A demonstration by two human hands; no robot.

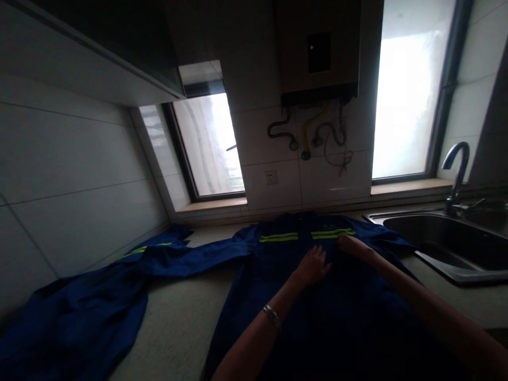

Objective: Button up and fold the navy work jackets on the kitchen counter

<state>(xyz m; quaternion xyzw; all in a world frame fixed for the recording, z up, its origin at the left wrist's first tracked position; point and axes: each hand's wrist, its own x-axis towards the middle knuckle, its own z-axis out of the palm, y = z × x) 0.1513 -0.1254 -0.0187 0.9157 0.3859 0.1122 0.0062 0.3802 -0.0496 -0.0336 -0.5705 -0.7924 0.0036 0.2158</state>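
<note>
A dark blue jacket (273,280) lies spread out across the middle of the tabletop (178,323). The left hand (314,265) rests on its front, fingers loosely extended and holding nothing. The right hand (352,246) touches the right-hand yellow stripes (331,233); whether it grips cloth is unclear. Another blue garment (87,307) lies left, a sink (472,275) right.

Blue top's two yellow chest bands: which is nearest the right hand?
The band toward the sink: the right hand is at its lower edge. The left band touches neither hand.
</note>
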